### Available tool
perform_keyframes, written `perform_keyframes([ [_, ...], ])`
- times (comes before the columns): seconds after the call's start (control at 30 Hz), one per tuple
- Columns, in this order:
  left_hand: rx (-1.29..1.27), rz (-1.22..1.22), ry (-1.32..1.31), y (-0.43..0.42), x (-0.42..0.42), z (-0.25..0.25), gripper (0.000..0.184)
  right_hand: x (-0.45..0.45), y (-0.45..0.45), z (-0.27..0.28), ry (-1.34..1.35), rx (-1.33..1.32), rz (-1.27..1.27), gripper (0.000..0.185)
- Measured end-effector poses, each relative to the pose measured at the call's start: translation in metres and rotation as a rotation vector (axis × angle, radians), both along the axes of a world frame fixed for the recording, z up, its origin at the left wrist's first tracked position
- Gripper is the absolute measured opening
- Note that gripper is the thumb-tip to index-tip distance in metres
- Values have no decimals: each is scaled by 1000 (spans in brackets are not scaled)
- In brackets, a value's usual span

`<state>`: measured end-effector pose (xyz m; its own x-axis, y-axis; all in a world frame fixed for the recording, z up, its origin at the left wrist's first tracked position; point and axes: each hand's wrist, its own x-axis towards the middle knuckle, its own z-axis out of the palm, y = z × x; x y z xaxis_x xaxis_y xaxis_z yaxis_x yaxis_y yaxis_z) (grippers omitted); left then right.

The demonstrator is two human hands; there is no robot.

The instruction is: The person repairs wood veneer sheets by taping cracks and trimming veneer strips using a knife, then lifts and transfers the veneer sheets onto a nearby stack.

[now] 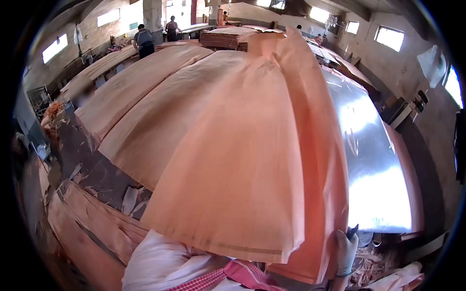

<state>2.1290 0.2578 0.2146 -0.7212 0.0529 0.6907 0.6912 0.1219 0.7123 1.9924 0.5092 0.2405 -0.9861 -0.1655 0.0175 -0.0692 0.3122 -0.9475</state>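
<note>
A large, thin, orange-tan wood veneer sheet [233, 160] rises in front of me, its near edge close to my body and its far end bunched up. The folded right part of the veneer [320, 194] hangs down beside it. My right hand [346, 250], in a pale glove, is closed at the right edge of this folded veneer. A small dark pointed thing [353, 231] sticks out at its fingertips; I cannot tell what it is. My left hand is hidden behind the sheet; only the white sleeve [158, 259] shows.
Piles of veneer [145, 87] lie to the left, and a shiny metal-topped table [374, 165] stands on the right. Veneer scraps [131, 199] litter the floor. Further off is a stack of sheets [225, 38]. Other people [144, 41] work at the back.
</note>
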Motion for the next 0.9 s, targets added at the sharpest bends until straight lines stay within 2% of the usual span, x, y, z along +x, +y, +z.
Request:
perform_keyframes([
  [0.17, 9, 19, 35, 53, -87, -18, 25, -88, 67, 7, 27, 47, -61, 21],
  [0.27, 12, 50, 65, 85, -141, -20, 26, -135, 97, 16, 136, 47, -147, 19],
  [0.4, -31, 134, 102, 132, -208, -20, 27, -202, 162, 26, 78, -5, -93, 25],
  [0.47, -74, 211, 128, 155, -236, -25, 28, -226, 183, 35, 107, 64, -105, 19],
  [0.6, -327, 578, 252, 212, -291, -41, 29, -301, 262, 23, 183, 191, -66, 8],
  [0.67, -300, 610, 156, 238, -307, -46, 29, -330, 304, 10, 177, 203, -51, 7],
  [0.7, -63, 423, -60, 253, -315, -47, 31, -348, 321, 1, 185, 197, -61, 8],
  [0.8, -28, 570, -199, 311, -334, -43, 21, -394, 383, -28, 246, 195, -56, 11],
  [0.9, 974, 167, -199, 393, -359, -60, 17, -442, 455, -52, 242, 267, -35, 14],
])
